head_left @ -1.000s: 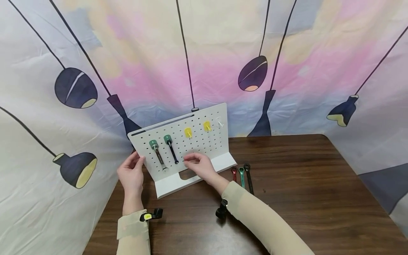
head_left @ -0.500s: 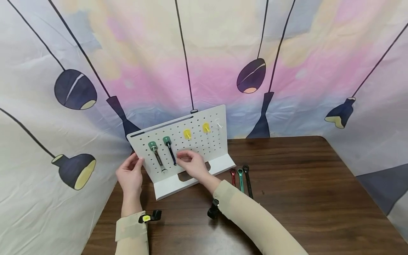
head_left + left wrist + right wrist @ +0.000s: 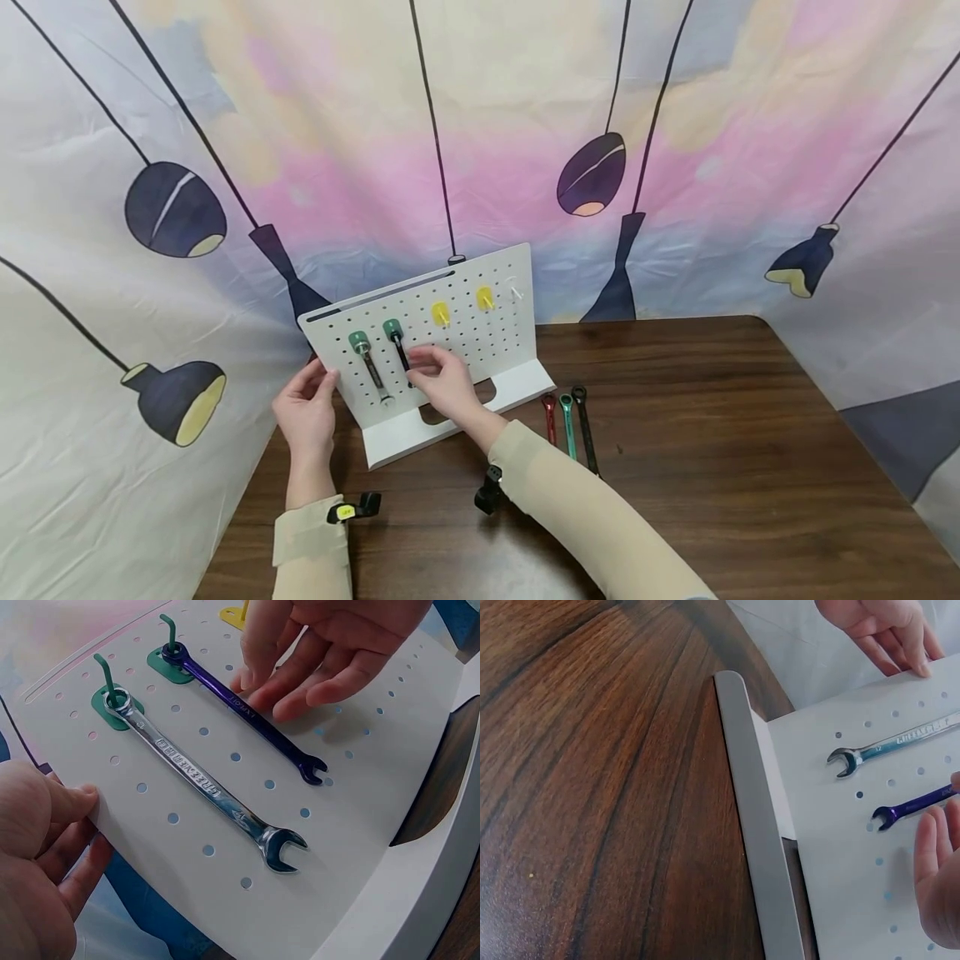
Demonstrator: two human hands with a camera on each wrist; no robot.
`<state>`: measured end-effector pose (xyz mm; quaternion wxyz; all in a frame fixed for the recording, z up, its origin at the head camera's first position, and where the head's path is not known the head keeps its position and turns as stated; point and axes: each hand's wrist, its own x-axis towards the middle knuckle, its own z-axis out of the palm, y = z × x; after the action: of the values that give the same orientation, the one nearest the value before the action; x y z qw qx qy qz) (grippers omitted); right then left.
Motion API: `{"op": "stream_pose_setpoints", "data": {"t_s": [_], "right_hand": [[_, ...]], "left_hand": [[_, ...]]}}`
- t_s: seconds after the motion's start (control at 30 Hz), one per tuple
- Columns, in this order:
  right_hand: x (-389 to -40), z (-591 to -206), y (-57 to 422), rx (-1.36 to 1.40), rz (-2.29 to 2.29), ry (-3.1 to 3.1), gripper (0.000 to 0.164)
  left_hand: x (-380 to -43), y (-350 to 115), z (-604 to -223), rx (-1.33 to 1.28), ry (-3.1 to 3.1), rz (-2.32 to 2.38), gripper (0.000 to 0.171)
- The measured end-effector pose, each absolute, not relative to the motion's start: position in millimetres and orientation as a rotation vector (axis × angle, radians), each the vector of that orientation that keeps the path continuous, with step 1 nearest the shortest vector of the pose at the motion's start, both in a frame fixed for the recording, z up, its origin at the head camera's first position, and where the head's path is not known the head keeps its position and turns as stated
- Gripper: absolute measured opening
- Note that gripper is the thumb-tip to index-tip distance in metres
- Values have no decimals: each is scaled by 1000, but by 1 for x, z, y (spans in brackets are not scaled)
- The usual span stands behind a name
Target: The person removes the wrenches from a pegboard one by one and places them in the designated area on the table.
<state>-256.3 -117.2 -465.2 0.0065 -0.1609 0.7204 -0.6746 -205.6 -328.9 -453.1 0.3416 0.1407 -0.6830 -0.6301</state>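
Note:
A white pegboard stand (image 3: 528,383) stands on the table. My left hand (image 3: 307,417) holds its left edge, thumb on the front and fingers behind. Two combination wrenches hang from green hooks: a silver wrench (image 3: 195,776) on the left and a purple wrench (image 3: 244,712) beside it. My right hand (image 3: 450,389) is at the purple wrench's right side, fingers loosely bent and fingertips right by its shank. In the left wrist view, the shank shows uncovered from ring end to open end.
Two yellow hooks (image 3: 441,314) and a white hook (image 3: 515,290) on the board's right half carry nothing. Right of the stand, a red wrench (image 3: 551,417), a green wrench (image 3: 568,425) and a black wrench (image 3: 586,425) lie on the brown table (image 3: 712,467). A printed cloth hangs behind.
My right hand has moved left across the board's front, up to the purple wrench. The left hand keeps its hold on the board edge.

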Motion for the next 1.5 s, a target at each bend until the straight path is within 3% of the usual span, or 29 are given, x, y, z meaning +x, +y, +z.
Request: {"op": "stream_pose_setpoints", "data": {"t_s": [1.23, 1.5], "right_hand": [[-248, -473, -110, -593, -1952, 2162, 33], [-244, -479, -101, -608, -1996, 2127, 21]], "left_hand": [[-204, -328, -454, 400, -1801, -1626, 28], [-203, -328, -453, 390, -1819, -1611, 28]]}}
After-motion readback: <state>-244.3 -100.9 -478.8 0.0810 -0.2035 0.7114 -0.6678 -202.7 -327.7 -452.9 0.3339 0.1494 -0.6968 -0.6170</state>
